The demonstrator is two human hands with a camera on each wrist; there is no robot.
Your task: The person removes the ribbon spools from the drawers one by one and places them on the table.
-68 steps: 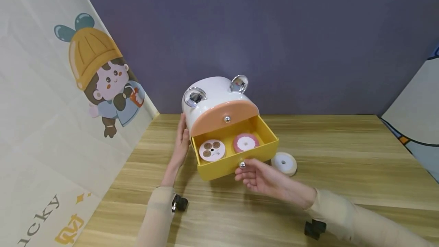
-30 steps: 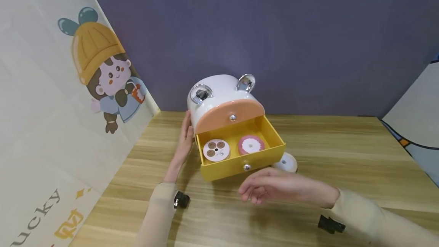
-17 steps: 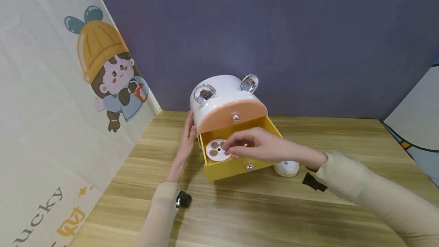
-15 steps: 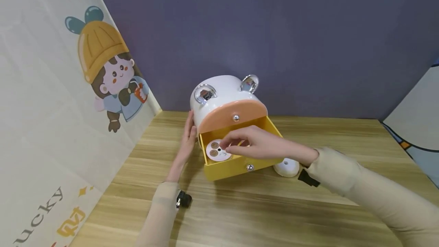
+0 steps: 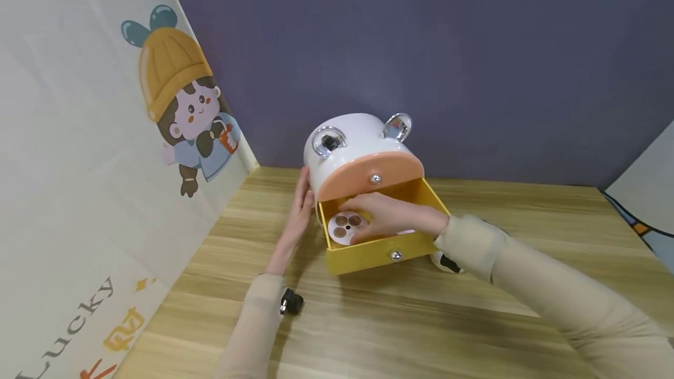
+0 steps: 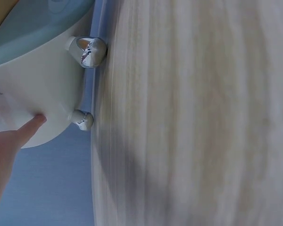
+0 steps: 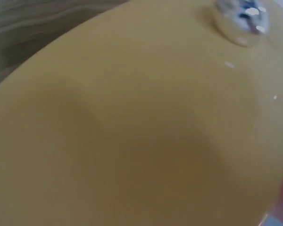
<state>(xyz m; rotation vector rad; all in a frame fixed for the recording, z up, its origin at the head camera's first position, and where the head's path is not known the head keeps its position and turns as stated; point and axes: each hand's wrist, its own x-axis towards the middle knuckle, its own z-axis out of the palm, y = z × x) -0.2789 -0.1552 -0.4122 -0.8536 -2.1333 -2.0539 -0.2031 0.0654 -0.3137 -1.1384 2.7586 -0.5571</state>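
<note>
A white bear-shaped drawer box (image 5: 347, 136) with silver ears and an orange upper front stands on the table, its yellow lower drawer (image 5: 363, 256) pulled out. My left hand (image 5: 298, 215) rests along the box's left side with extended fingers; in the left wrist view a fingertip (image 6: 37, 118) touches its white wall. My right hand (image 5: 387, 215) reaches into the drawer, fingertips at the far edge and thumb at the near edge of a thick white disc (image 5: 340, 228) with brown circles. Behind that hand, a pink and white disc (image 5: 405, 231) is mostly hidden.
A pale round disc (image 5: 441, 263) lies on the wood-grain table (image 5: 337, 326) by the drawer's right corner, partly covered by the right wrist camera. A dark wall (image 5: 474, 75) stands close behind the box, and a white printed panel (image 5: 79, 133) rises at the left.
My right hand has left the drawer's knob, risen over the drawer and come down inside around the white disc. My left hand stays on the box. The view has shifted slightly right to left.
</note>
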